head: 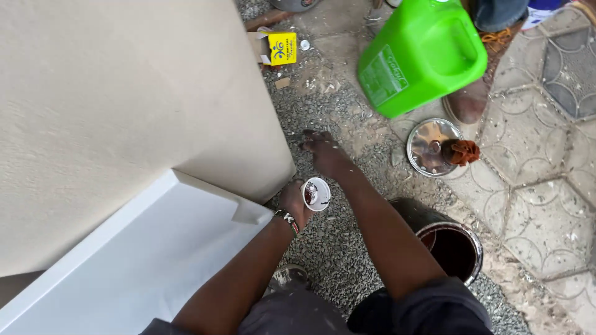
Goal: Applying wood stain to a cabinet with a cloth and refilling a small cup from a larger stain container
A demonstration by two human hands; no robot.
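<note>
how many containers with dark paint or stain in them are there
2: a small white cup held in the left hand, and an open metal can on the gravel right of the right forearm. None seems hidden.

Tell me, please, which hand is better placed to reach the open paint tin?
Probably the right hand: it is free, spread on the gravel, on the open tin's side. The left hand holds a small white cup.

Open gravel (335, 248) lies around the hands; at nine o'clock the beige wall (124, 111) and white board (143, 260) block, the open paint tin (450, 248) crowds four o'clock, the green jug (422, 56) one o'clock.
</note>
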